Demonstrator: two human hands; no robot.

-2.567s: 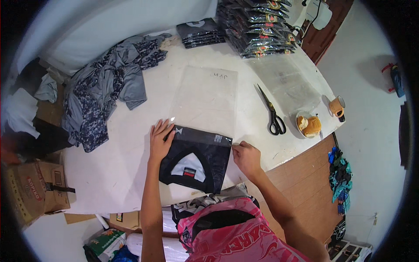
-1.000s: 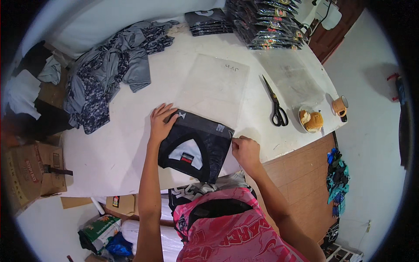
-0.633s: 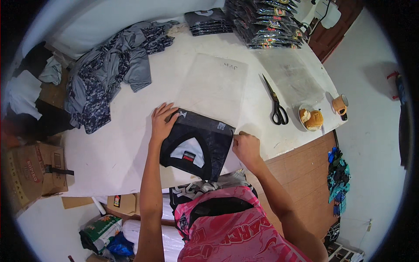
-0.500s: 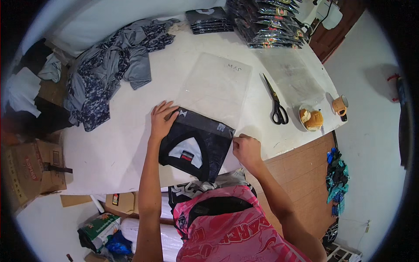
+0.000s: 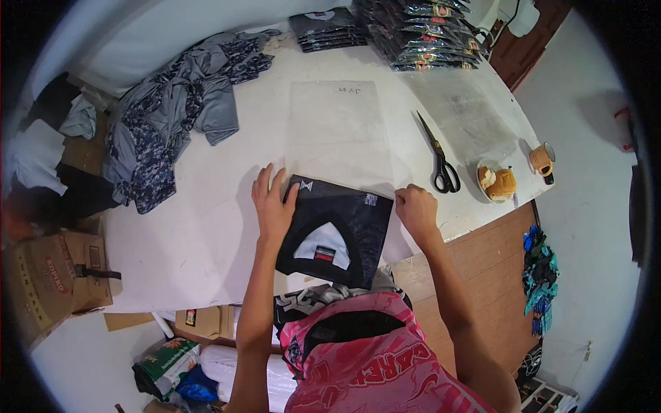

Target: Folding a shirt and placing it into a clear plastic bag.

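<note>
A folded black T-shirt [image 5: 368, 237] with a pale inner neck and a red-and-black label lies near the table's front edge. Beyond it a clear plastic bag [image 5: 337, 131] with handwriting at its far end lies flat; whether the shirt's far edge is inside the bag I cannot tell. My left hand [image 5: 273, 210] rests at the shirt's far left corner, fingers stretched out and thumb touching the cloth. At the far right corner my right hand [image 5: 417, 212] is closed in a pinch; what its fingertips grip is hidden.
Black scissors [image 5: 441, 158] lie right of the bag, near more clear bags [image 5: 465, 113], a plate of bread [image 5: 498, 182] and a mug [image 5: 542, 157]. Packed shirts [image 5: 430, 38] and folded shirts [image 5: 327, 29] are stacked at the back. Grey patterned clothes [image 5: 182, 103] lie left.
The shirt has moved right with both hands and turned slightly counterclockwise. The clear bag has also turned counterclockwise, its far end swinging left.
</note>
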